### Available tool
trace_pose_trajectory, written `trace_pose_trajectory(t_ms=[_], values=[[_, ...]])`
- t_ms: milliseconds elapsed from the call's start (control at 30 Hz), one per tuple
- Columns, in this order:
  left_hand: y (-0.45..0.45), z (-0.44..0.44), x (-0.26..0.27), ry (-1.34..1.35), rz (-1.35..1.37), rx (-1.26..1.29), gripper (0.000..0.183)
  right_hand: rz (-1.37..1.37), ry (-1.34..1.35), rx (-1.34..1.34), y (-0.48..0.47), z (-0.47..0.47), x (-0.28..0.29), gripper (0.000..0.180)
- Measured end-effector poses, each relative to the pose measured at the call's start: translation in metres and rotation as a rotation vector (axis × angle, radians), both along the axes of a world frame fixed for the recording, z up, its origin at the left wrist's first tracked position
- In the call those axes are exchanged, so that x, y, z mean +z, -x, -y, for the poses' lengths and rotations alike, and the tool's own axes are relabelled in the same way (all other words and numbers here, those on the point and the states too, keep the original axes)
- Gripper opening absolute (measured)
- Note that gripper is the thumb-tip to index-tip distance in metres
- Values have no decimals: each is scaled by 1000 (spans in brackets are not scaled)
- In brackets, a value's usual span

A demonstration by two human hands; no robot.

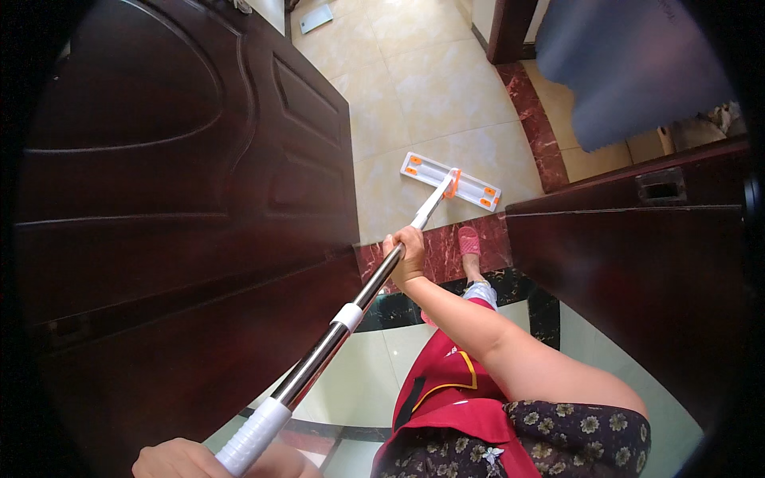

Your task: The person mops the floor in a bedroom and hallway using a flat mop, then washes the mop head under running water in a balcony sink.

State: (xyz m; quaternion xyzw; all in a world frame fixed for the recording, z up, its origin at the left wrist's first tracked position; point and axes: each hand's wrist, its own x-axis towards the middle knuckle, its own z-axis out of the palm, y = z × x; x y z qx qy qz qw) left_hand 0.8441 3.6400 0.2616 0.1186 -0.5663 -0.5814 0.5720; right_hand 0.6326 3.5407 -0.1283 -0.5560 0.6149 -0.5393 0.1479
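A flat mop with a telescopic metal pole slants from the lower left up to its head. Its white rectangular head, with orange clips, lies on the beige floor tiles just past the red marble threshold. Around the ribbed white grip at the pole's upper end is my left hand, partly cut off by the lower rim. Farther down the pole, close to its white lower section, my right hand is closed around it, the arm reaching across my red apron.
A dark panelled door stands at the left, and a dark wooden door frame part at the right. A blue-grey curtain hangs at the upper right. A flat pale scale lies on the far floor. My foot in a pink slipper is on the threshold.
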Motion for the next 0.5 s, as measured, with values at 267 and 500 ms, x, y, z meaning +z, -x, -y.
trace_pose_trajectory(t_ms=[267,500], values=[[73,58,24,-60,-62,514,38,42,-136,-75,33,59,42,24],[192,165,78,51,-72,-60,48,35,-177,-36,147,119,84,25]])
